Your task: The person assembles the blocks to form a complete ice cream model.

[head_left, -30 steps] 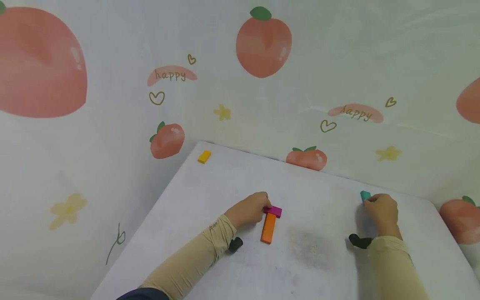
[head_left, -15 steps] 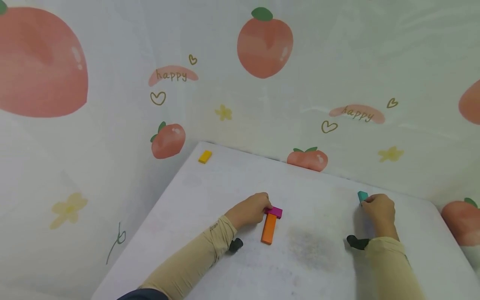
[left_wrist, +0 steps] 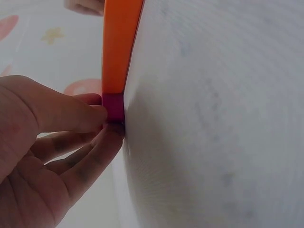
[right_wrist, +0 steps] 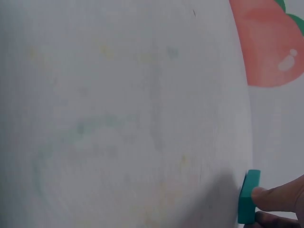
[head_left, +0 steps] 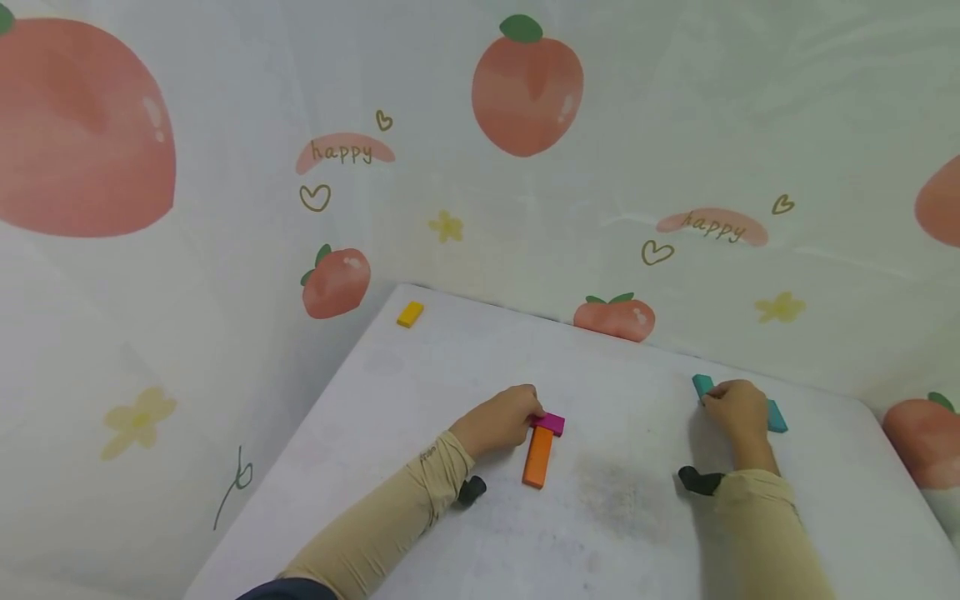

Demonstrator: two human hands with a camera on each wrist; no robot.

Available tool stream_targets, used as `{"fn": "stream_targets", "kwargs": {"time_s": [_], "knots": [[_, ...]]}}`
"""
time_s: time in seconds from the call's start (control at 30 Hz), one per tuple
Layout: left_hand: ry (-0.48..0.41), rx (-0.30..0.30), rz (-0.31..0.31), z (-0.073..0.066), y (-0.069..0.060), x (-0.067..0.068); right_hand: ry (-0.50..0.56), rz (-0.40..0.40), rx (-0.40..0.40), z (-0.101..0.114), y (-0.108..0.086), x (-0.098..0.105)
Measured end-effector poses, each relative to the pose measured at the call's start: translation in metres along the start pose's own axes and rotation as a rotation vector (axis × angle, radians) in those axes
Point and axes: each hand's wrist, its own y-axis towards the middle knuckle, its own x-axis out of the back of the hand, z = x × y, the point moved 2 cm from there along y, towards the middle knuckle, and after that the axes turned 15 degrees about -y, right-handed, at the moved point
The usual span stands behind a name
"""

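My left hand (head_left: 501, 419) pinches the left end of a magenta block (head_left: 550, 423), which lies flat on the white table. An orange block (head_left: 537, 457) meets it, forming a T shape; in the left wrist view, thumb and fingers are on the magenta block (left_wrist: 114, 108), touching the end of the orange block (left_wrist: 119, 52). My right hand (head_left: 738, 414) holds a teal block (head_left: 702, 386) between thumb and fingers near the back edge. A second teal block (head_left: 777, 417) lies just right of that hand, partly hidden by it. In the right wrist view the held teal block (right_wrist: 248, 197) sits at the lower right.
A yellow block (head_left: 410, 314) lies at the table's far left corner. The white table (head_left: 480, 350) runs back to a wall covering (head_left: 525, 217) printed with fruit. Dark smudges mark the surface right of the orange block. A black piece (head_left: 472, 490) sits by the left sleeve.
My right hand has moved left with the teal block, bringing the second teal block into sight on its right. My left hand and the magenta and orange blocks have stayed put.
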Motion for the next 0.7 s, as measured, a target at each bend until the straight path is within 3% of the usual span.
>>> {"fn": "stream_targets", "kwargs": {"time_s": [0.17,0.4,0.7], "knots": [[0.006,-0.009,0.000,0.000,0.000,0.001,0.005,0.039,-0.023,0.018,0.000,-0.004],[0.010,-0.028,-0.007,0.002,0.001,0.001,0.014,0.031,-0.027,0.037,0.001,-0.008],[0.010,-0.015,-0.001,0.001,0.000,0.001,0.032,0.037,0.052,0.051,0.003,-0.016]]}}
